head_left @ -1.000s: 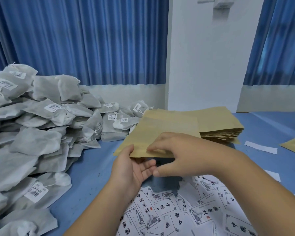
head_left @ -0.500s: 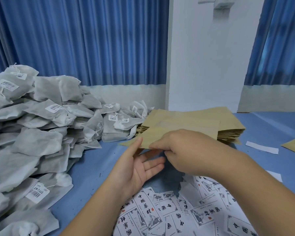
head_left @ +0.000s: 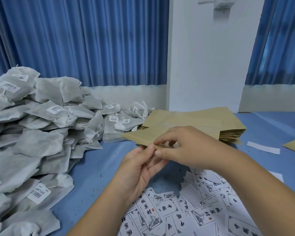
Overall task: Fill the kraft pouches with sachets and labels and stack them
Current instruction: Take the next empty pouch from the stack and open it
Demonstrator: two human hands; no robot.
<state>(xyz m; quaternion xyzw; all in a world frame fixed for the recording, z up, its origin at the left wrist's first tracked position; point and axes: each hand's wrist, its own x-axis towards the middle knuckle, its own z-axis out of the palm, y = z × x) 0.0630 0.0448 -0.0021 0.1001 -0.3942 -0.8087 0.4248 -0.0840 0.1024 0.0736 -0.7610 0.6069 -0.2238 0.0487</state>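
While the left hand (head_left: pixel 140 166) and right hand (head_left: pixel 186 147) pinch the kraft pouch (head_left: pixel 143 135) mouth at frame centre, separate both layers fully.

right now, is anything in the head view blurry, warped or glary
Head view: soft even light, no glare; faint shadow on the table under the left hand and right hand; curtains lean outward at the frame edges; labels sharp, far sachets soft.
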